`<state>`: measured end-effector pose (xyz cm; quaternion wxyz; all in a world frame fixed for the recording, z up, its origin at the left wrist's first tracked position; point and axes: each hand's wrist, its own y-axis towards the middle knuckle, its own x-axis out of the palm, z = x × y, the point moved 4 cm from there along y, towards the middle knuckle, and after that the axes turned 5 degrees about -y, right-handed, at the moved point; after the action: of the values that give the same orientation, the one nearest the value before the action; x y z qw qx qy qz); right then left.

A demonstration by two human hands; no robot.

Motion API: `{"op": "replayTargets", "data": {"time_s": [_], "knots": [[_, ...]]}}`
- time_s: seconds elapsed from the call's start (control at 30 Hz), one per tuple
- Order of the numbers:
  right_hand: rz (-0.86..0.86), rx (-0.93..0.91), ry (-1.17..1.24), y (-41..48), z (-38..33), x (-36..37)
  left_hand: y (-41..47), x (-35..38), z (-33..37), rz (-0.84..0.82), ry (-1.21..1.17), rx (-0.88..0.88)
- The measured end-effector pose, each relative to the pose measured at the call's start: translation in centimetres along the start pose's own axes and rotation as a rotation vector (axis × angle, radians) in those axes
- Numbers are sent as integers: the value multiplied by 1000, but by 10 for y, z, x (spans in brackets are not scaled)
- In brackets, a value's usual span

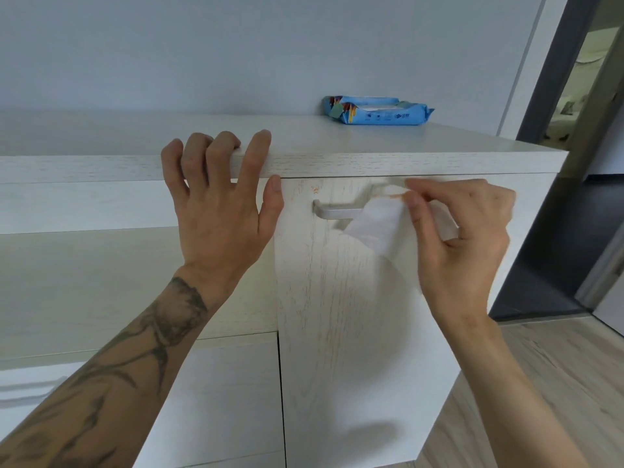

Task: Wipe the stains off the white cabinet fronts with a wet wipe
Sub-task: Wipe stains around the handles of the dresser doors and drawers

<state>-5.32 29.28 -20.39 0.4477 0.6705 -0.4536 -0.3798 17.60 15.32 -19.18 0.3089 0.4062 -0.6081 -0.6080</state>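
Our tattooed left forearm, left hand gripping surface edge, right hand pinching wet wipe by cabinet front handle

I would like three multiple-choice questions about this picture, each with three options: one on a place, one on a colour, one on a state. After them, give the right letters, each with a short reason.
1. Where does the pack of wipes lie?
A. on the floor
B. on the cabinet top
C. in an open drawer

2. What colour is the pack mainly?
A. red
B. black
C. blue

3. What is the right hand doing?
A. pinching a white wipe at the door handle
B. hanging empty
C. lifting the pack

Answers:
1 B: the pack rests far back on the right part of the top.
2 C: its wrapper is blue.
3 A: thumb and fingers pinch the wipe, which hangs in front of the handle.
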Motion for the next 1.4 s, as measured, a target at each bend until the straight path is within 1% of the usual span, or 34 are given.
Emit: {"op": "replayTargets", "data": {"time_s": [0.1,0.3,0.4,0.5,0.7,0.83,0.93,1.0,1.13,1.27,1.4], "knots": [[-78,-45,13,-8,-7,9,1,-1,0,-2,2,1],[-59,-109,68,-14,-1,11,2,-1,1,-11,14,-4],[-91,-144,130,-10,-18,26,1,-1,2,-17,16,-7],[-112,-202,133,-5,-36,38,2,-1,1,-27,11,-9],[-56,-92,110,-12,-29,31,2,-2,2,-17,7,0],[-62,-133,37,-8,-49,44,1,1,1,-17,3,4],[10,-153,-50,-12,-55,44,1,1,-1,-14,-2,2],[51,-135,-88,-15,-60,44,1,2,-1,-14,1,3],[28,-117,-146,-9,-67,52,1,2,-1,-22,-3,0],[87,-151,-130,-13,-64,45,0,2,-1,-24,0,-4],[22,-119,-134,-8,-67,52,0,2,-1,-17,10,-1]]}}
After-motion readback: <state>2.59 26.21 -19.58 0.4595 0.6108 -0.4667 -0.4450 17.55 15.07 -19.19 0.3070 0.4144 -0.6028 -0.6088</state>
